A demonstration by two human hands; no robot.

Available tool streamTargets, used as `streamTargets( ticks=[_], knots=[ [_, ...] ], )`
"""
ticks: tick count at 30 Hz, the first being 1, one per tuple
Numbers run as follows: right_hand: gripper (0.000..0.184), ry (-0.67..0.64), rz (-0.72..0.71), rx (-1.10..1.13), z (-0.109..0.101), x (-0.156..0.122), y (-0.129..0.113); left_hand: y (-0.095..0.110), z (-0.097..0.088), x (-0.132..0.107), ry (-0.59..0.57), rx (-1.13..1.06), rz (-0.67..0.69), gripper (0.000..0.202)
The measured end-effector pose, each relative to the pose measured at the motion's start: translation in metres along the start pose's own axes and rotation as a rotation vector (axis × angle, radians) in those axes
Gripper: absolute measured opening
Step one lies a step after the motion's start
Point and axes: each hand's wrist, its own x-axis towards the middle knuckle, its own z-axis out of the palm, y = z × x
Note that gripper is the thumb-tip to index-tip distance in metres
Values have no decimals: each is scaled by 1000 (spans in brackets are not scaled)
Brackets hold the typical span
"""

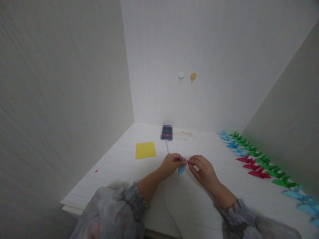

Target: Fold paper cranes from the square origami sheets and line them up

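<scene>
Over the middle of the white table, my left hand (pixel 172 165) pinches a small folded piece of light blue paper (pixel 181 170) between thumb and fingers. The paper hangs below the fingertips, its upper part hidden by them. My right hand (pixel 202 169) meets it from the right, thumb and forefinger closed at the paper's tip. Nearest to my left hand lies a yellow square sheet of paper (pixel 146 150), flat on the table.
Folded paper cranes line the right side: green (pixel 264 161), red (pixel 254 166) and blue (pixel 233 145). A blurred dark device (pixel 166 132) with a cable (pixel 167 205) stands by the back wall. Two hooks (pixel 193 76) hang there. An orange scrap (pixel 96 171) lies left.
</scene>
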Motion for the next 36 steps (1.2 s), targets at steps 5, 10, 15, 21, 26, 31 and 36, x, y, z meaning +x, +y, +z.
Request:
streamTargets(
  ticks=[5, 10, 15, 21, 26, 31, 36],
  knots=[
    [12, 6, 39, 78, 1, 1, -3, -1, -1, 0, 11, 37, 15, 27],
    [14, -8, 49, 113, 1, 0, -3, 1, -1, -2, 26, 54, 23, 27],
    [19, 1, 43, 208, 0, 1, -6, 4, 0, -3, 84, 4, 45, 26],
    [14, 28, 208, 335, -1, 8, -12, 4, 0, -3, 110, -3, 98, 27],
    [13, 3, 319, 384, 2, 9, -10, 7, 0, -4, 121, 103, 176, 22],
    [12, -13, 367, 447, 2, 10, -9, 12, 0, -7, 138, 302, 282, 20],
    [13, -6, 393, 488, 1, 10, -9, 13, 0, -7, 110, 369, 346, 18]
  ],
)
